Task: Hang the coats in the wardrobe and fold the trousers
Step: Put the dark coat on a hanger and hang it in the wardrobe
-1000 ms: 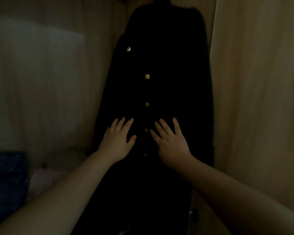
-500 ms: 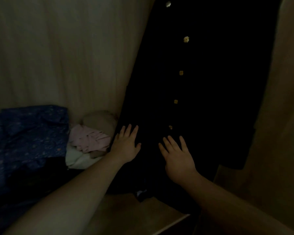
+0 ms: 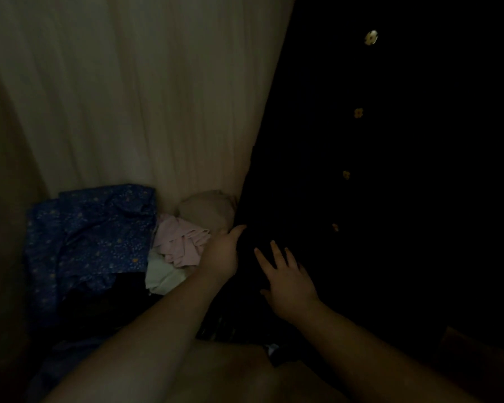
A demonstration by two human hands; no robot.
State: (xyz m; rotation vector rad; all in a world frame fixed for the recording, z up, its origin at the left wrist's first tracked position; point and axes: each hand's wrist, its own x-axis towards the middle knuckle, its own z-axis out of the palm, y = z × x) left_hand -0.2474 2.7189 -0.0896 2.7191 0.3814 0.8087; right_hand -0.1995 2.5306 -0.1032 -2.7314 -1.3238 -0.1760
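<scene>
Left hand curls round the coat edge, fingers hidden behind it. Right hand lies flat on it, fingers spread.

A blue patterned cloth lies beside pink, beige and white garments.

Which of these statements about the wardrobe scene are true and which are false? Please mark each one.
1. The black coat hangs at the right. True.
2. The right hand lies spread on the coat. True.
3. The left hand holds the pink cloth. False: it is at the coat's left edge.
4. The blue patterned fabric lies right of the coat. False: it lies left.
5. The coat's buttons are dark. False: they look pale gold.
</scene>
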